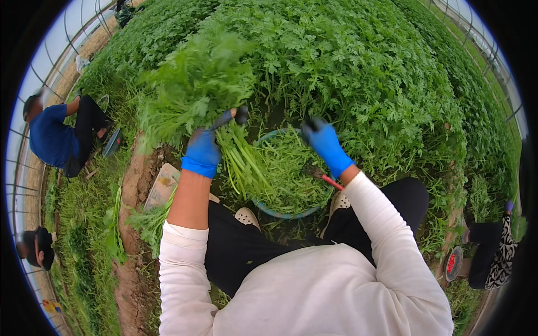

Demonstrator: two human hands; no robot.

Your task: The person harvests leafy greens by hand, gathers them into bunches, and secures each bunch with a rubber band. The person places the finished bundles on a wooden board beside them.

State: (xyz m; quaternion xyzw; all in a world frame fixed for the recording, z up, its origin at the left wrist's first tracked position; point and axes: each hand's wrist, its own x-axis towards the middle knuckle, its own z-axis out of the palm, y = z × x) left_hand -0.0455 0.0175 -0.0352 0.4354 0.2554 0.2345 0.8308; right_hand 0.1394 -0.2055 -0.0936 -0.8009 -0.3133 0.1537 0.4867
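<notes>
My left hand (pixel 205 145), in a blue glove with dark fingers, grips a bunch of leafy greens (pixel 195 86). The leaves spread up and left, blurred, and the pale stems (pixel 241 161) slant down over the tub's left side. My right hand (pixel 325 140), in a matching glove, hovers over the tub's upper right edge. Its dark fingers look curled and blurred; whether they hold anything is unclear. Loose trimmed leaves (pixel 294 182) fill the round blue-green tub (pixel 290 216) between my feet. A red-handled tool (pixel 331 182) with a dark head lies over the tub's right side, below my right wrist.
Dense standing greens (pixel 336 54) grow just beyond the tub. A worn board (pixel 162 185) and cut greens (pixel 151 220) lie left, by a bare soil ridge (pixel 130 235). Other people (pixel 54 134) are at both sides; a bowl of red things (pixel 453 263) is at right.
</notes>
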